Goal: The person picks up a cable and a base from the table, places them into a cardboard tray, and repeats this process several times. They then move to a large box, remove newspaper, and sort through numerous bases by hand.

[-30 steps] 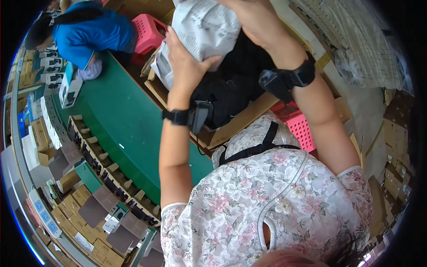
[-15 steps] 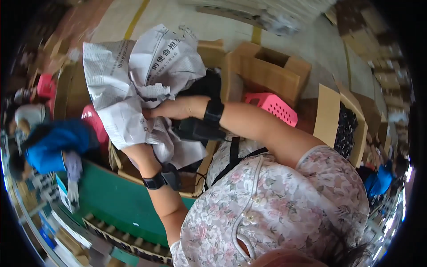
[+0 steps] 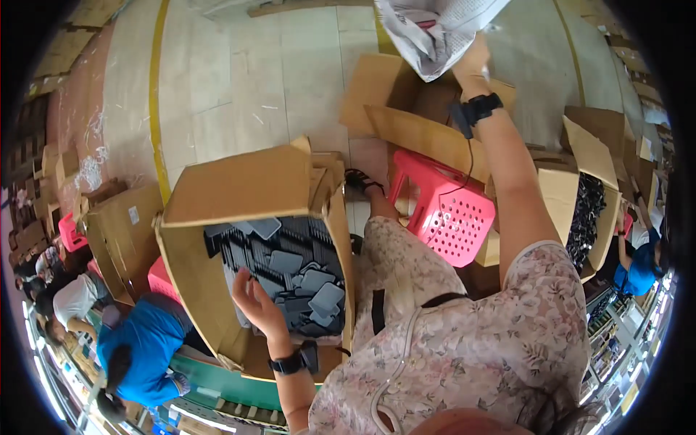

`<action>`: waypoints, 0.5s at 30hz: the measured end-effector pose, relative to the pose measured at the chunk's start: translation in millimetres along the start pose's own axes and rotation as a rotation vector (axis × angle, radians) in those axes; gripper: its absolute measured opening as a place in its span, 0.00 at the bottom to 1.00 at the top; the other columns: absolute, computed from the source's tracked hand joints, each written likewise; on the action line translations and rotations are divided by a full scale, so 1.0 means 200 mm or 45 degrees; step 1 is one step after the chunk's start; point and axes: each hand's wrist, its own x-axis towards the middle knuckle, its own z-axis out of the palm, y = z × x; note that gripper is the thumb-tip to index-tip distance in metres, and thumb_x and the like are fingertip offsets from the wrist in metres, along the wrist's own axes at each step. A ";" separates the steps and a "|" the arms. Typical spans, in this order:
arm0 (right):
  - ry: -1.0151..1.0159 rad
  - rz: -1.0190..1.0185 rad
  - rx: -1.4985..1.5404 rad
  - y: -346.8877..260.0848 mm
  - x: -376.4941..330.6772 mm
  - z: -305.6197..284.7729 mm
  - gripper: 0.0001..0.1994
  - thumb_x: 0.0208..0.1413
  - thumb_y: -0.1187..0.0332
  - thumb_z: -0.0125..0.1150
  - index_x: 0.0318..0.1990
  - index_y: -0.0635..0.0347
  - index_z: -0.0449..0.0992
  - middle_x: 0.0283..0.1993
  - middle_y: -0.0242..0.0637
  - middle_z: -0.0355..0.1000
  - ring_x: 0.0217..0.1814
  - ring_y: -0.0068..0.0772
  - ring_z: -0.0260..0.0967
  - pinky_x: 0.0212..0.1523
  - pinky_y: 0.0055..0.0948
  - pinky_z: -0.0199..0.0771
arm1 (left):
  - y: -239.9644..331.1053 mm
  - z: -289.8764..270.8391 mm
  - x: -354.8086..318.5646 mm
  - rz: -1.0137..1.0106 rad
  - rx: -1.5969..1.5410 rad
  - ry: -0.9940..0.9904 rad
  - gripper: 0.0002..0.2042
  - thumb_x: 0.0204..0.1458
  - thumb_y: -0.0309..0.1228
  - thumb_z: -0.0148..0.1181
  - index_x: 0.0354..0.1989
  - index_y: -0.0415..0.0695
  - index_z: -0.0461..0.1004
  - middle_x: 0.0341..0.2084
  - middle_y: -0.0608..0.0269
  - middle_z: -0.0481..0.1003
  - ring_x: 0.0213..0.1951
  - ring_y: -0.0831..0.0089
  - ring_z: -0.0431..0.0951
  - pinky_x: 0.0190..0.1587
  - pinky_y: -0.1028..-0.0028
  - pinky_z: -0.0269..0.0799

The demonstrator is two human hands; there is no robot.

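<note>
My right hand (image 3: 473,65), raised and reaching far forward, is closed on a crumpled sheet of newspaper (image 3: 429,51). The sheet hangs over an open cardboard box (image 3: 428,134) on the floor. Below me to the left stands a large cardboard box (image 3: 239,185), its flaps folded out. Many flat dark grey plastic pieces (image 3: 319,279) lie inside it, some in neat rows, others loose on top. My left hand (image 3: 257,308) is over this box's near side, fingers apart and holding nothing. Each wrist wears a black strapped device.
A pink plastic stool (image 3: 449,210) stands right of my legs. Further right, a carton (image 3: 591,217) holds small black parts. A person in a blue top (image 3: 141,348) sits at the left beside a green work surface (image 3: 217,388). Another person in blue (image 3: 641,264) is at the far right.
The newspaper has moved from the large box to the far right in my right hand, uncovering the grey pieces. My left hand has let go of it. The view has shifted.
</note>
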 end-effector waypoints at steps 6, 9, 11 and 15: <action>-0.189 0.438 0.041 0.36 -0.38 0.48 0.20 0.49 0.59 0.52 0.48 0.58 0.68 0.46 0.53 0.68 0.49 0.52 0.65 0.47 0.40 0.65 | 0.01 0.03 -0.04 -0.307 0.204 -0.245 0.15 0.54 0.21 0.44 0.51 0.37 0.61 0.49 0.56 0.64 0.50 0.68 0.66 0.52 0.71 0.61; -0.534 0.940 0.087 0.63 -0.64 0.78 0.25 0.47 0.54 0.53 0.50 0.60 0.67 0.49 0.53 0.67 0.50 0.54 0.64 0.50 0.40 0.64 | 0.01 0.02 -0.07 -0.405 0.264 -0.287 0.14 0.54 0.21 0.44 0.50 0.37 0.60 0.48 0.57 0.65 0.49 0.71 0.66 0.52 0.72 0.61; -1.062 0.921 -0.280 0.83 -0.87 0.84 0.33 0.42 0.49 0.56 0.54 0.59 0.63 0.54 0.53 0.61 0.54 0.53 0.60 0.52 0.41 0.61 | -0.02 -0.04 -0.12 -0.555 0.348 -0.325 0.13 0.53 0.21 0.45 0.49 0.38 0.62 0.45 0.57 0.65 0.46 0.68 0.68 0.50 0.72 0.62; -1.825 0.750 -0.820 0.87 -1.04 0.86 0.45 0.35 0.41 0.61 0.59 0.59 0.57 0.62 0.52 0.52 0.60 0.52 0.55 0.56 0.42 0.58 | 0.06 0.07 -0.11 -0.579 0.354 -0.324 0.12 0.52 0.20 0.46 0.45 0.38 0.64 0.41 0.57 0.66 0.43 0.67 0.69 0.46 0.73 0.65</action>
